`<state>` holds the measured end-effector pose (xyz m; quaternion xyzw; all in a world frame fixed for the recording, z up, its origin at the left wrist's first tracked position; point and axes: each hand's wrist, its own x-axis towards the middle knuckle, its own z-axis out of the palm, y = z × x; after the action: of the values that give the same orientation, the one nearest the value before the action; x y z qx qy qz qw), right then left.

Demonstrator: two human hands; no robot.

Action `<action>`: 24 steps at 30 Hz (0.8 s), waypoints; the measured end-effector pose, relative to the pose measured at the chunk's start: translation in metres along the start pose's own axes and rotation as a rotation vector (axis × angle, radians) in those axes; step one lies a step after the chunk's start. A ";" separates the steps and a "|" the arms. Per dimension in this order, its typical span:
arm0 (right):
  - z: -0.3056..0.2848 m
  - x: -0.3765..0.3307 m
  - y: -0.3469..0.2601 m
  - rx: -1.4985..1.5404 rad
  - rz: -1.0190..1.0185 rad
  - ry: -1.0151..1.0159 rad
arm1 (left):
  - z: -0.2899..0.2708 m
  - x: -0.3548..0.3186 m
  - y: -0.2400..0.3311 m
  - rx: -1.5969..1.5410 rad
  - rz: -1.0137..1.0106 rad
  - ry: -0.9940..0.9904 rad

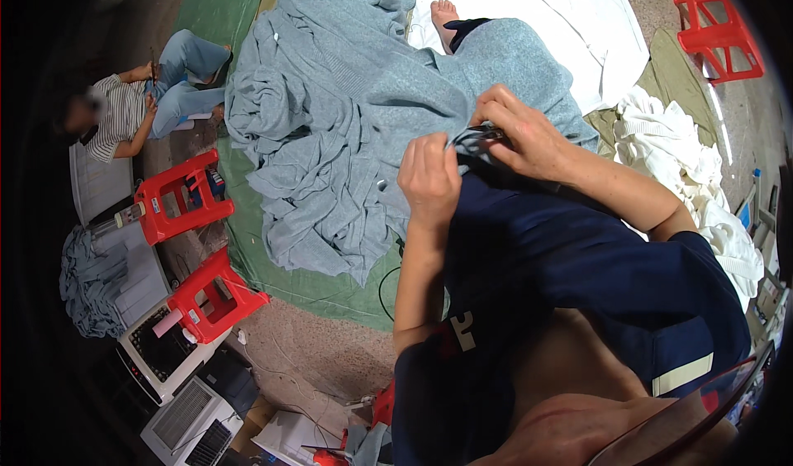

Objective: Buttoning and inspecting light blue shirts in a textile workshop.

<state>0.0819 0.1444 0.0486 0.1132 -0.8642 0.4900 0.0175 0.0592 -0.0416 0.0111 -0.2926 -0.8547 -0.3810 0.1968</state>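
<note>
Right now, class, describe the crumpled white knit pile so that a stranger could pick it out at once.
Start at the big grey-blue fabric across the upper middle. Move right, past the person's right hand, to the white knit pile toward the picture's right side. Its bunched, ribbed folds set it apart from the smoother white sheet farther up.

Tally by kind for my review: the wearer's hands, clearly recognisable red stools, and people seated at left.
Hands (left hand, right hand): 2
Red stools: 3; a red piece at the lower edge is too hidden to count
Seated person: 1
Total: 6
</note>
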 end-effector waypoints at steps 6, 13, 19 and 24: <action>-0.030 -0.041 0.034 -0.330 0.059 -0.313 | -0.036 -0.065 -0.025 0.095 -0.175 -0.192; -0.048 -0.044 0.027 -0.224 0.132 -0.270 | -0.074 -0.083 -0.025 -0.343 -0.679 -0.219; -0.054 -0.024 0.008 -0.235 -0.259 0.061 | -0.095 -0.039 0.007 -0.956 -0.902 -0.150; -0.070 -0.008 -0.003 -0.049 -0.306 0.282 | -0.111 -0.017 0.010 -0.589 -0.704 -0.330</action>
<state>0.0851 0.2039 0.0862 0.1727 -0.8376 0.4714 0.2153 0.0908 -0.1274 0.0768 -0.0857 -0.7775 -0.5985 -0.1731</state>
